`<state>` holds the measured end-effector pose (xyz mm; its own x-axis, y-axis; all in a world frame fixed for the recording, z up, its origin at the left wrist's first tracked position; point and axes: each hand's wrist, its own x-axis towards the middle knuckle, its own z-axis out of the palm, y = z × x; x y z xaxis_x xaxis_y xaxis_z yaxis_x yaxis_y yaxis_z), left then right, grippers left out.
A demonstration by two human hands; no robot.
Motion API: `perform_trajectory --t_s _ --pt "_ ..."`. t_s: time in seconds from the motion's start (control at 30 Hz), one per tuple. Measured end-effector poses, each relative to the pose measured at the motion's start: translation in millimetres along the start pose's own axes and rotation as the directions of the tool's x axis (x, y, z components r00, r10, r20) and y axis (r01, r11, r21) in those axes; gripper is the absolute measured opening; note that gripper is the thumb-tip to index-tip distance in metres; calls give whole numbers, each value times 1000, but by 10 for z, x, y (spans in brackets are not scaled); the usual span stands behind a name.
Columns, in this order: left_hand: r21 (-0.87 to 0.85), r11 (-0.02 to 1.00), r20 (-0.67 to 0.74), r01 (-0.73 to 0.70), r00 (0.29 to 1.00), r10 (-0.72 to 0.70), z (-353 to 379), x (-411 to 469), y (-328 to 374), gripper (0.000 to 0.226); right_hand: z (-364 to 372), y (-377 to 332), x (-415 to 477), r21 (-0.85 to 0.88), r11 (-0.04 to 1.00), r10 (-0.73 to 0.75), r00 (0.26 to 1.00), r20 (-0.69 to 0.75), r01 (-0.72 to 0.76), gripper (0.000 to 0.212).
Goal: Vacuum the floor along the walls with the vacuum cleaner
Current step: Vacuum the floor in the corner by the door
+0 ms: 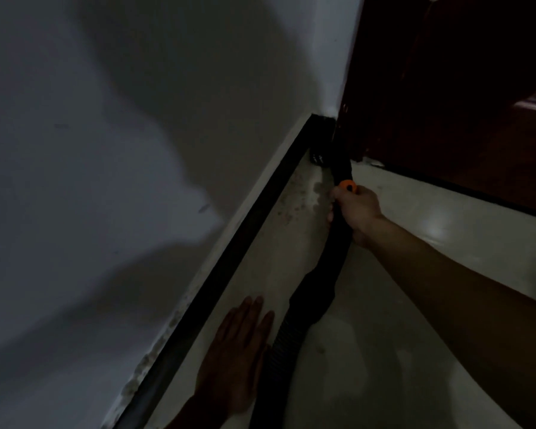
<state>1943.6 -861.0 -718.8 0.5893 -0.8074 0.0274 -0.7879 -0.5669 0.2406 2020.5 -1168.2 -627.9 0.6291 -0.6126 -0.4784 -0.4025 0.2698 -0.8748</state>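
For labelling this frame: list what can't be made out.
1. Head view: vacuum cleaner body, off frame; the hose runs out the bottom edge.
2. Nozzle tip in the corner: lost in darkness against the black skirting.
3. Right hand fingers: wrapped behind the wand.
4. Left hand: touching the floor or hovering, unclear in the dim blur.

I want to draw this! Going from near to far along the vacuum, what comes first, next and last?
ribbed hose → wide black cuff → wand → right hand gripping it → orange button → nozzle in the corner
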Motion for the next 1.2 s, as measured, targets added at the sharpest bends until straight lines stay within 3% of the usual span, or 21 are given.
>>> perform_trajectory --t_s 0.27,0.43,0.6,0.73,0.87,1.03,1.2 --pt "27 1000 -1 16 1000 -15 -55 -8 32 48 -2 88 -143 -129 992 21 992 125 -4 10" --pt "72 997 25 27 999 -29 -96 8 57 49 -138 33 -203 -116 993 5 1000 31 -1 17" --pt "123 991 81 51 995 -61 -189 23 115 52 42 41 -368 -186 982 26 986 164 5 3" --pt "194 980 99 31 994 -51 -258 43 111 52 23 87 -383 -189 982 -16 997 71 29 12" --pt "192 980 108 41 992 -63 -254 20 121 52 123 190 -522 -173 985 47 983 175 -16 9" --pt "201 978 128 52 989 -79 -250 51 120 57 -318 80 -295 -222 975 13 998 -55 -25 26" --pt "198 978 132 67 987 -94 -263 43 148 58 -931 126 -162 -136 986 63 974 -219 -94 20"
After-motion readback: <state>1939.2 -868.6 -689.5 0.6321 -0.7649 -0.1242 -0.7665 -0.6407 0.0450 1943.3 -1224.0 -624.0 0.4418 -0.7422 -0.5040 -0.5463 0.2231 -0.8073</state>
